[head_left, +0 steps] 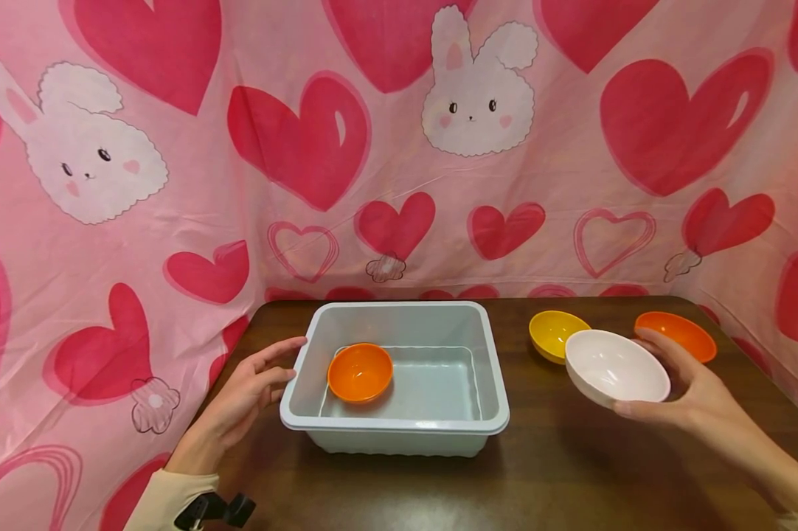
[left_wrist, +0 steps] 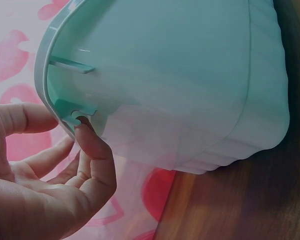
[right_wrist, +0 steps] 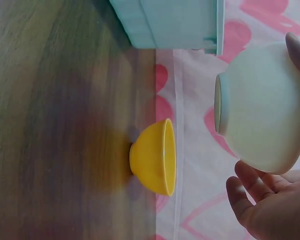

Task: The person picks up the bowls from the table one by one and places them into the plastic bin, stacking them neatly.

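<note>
My right hand (head_left: 678,391) grips a white bowl (head_left: 614,367) by its rim, lifted above the table to the right of the tub; the right wrist view shows the white bowl (right_wrist: 262,107) held between thumb and fingers (right_wrist: 250,200). A pale grey plastic tub (head_left: 399,428) stands mid-table with an orange bowl (head_left: 360,372) inside at its left. My left hand (head_left: 253,387) is open, its fingertips (left_wrist: 85,132) touching the tub's left rim (left_wrist: 52,95).
A yellow bowl (head_left: 553,333) and a second orange bowl (head_left: 678,335) sit on the dark wooden table (head_left: 571,472) behind the white one. Pink heart-and-bunny cloth (head_left: 399,147) hangs around the back and sides.
</note>
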Available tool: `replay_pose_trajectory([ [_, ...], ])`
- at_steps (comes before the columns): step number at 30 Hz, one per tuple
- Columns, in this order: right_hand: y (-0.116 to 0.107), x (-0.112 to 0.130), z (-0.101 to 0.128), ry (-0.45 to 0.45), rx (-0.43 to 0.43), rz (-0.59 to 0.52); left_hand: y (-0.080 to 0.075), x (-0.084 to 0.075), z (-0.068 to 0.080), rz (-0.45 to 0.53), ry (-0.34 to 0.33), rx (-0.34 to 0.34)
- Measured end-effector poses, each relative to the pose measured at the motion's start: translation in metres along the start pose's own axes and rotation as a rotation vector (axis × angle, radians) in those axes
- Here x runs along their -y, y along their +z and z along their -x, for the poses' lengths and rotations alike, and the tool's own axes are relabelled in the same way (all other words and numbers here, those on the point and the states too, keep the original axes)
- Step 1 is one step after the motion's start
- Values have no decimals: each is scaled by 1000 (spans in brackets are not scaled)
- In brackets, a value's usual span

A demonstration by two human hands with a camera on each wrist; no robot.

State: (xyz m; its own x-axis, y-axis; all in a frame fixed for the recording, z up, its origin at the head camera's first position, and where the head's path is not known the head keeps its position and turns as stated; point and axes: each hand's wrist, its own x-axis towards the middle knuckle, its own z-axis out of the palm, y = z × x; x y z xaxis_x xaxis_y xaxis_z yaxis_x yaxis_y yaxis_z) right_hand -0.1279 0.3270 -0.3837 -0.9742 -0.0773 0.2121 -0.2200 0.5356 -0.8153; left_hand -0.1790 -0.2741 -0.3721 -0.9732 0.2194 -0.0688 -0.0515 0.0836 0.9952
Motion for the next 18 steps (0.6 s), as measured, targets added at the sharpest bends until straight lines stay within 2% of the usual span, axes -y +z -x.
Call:
replay_pose_trajectory([
  [10, 7, 16, -9, -38, 7, -22, -1, 0, -1, -3, -15, -6],
  [18, 11, 28, -16, -44, 33, -71, -1, 0, -2, 4, 1, 3],
])
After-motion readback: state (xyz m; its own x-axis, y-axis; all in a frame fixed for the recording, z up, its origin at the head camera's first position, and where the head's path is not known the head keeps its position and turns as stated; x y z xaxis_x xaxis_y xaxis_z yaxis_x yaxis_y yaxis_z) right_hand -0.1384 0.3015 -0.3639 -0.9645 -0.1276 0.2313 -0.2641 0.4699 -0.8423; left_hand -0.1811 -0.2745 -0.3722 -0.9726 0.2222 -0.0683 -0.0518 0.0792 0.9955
